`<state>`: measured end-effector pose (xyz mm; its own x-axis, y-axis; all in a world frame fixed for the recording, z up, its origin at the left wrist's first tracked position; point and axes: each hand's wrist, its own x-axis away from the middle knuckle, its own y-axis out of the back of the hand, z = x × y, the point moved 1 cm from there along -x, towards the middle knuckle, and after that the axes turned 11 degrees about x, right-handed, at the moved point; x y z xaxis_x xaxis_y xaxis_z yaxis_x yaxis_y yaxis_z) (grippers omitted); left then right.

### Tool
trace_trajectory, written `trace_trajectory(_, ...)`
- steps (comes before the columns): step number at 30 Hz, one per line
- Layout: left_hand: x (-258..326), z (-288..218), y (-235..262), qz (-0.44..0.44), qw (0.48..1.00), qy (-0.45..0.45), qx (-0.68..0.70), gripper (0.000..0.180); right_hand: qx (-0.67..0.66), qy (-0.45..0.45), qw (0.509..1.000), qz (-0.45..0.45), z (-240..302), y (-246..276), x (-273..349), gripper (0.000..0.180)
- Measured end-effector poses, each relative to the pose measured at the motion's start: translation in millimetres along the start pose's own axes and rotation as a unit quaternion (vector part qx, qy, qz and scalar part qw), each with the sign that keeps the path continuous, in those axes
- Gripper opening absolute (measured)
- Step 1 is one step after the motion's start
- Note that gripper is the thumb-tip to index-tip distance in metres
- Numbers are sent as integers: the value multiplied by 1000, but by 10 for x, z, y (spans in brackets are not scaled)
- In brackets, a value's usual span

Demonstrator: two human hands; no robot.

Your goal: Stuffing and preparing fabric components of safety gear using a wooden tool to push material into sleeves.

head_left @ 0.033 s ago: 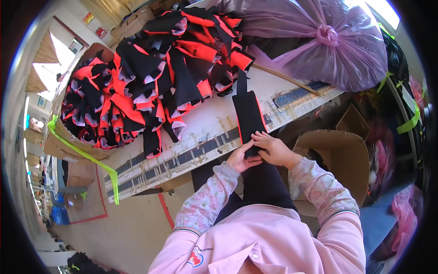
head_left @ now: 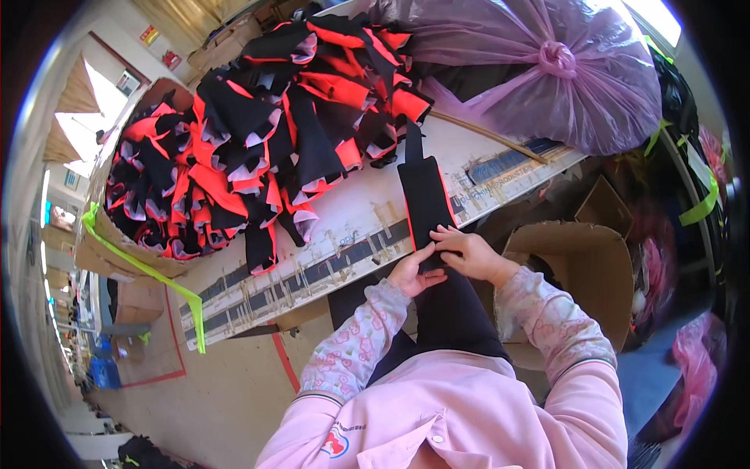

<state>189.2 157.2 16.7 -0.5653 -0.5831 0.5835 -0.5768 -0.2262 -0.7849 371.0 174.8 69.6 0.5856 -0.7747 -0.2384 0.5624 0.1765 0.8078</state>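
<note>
A long black fabric piece with a red edge [head_left: 423, 191] lies across the white table [head_left: 355, 211], its near end hanging over the table's front edge. Both hands meet at that near end. My left hand [head_left: 412, 273] pinches the fabric from below left. My right hand [head_left: 469, 252] presses on it from the right, fingers spread on the cloth. Behind it, a big heap of black and red-orange fabric pieces [head_left: 258, 125] covers the table's far left and spills over a cardboard box [head_left: 101, 250].
A large purple plastic bag [head_left: 547, 70], knotted on top, rests at the table's far right. A thin wooden stick [head_left: 488, 137] lies beside it. An open cardboard box [head_left: 594, 273] stands on the floor to my right. Red floor tape [head_left: 285, 359] runs below the table.
</note>
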Motion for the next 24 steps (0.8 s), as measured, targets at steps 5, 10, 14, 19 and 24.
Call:
trace_trajectory(5,-128,307,19,-98,984,-136,-62,25,138,-23,989,-56,72,-5,-282,58)
trace_trajectory(10,-238,470,23,-143,965,-184,-121,23,307,-40,950,-46,-74,-387,-749,84)
trace_trajectory(14,-283,496,-56,-195,938,-229,-169,22,316,-64,944,-65,-346,-548,-1261,84)
trace_trajectory(19,-225,478,-162,-222,906,-268,-242,24,327,-112,938,16,-456,-504,-1663,83)
trace_trajectory(24,-176,438,-35,-149,957,-209,-132,21,321,45,946,-18,-21,-226,-699,70)
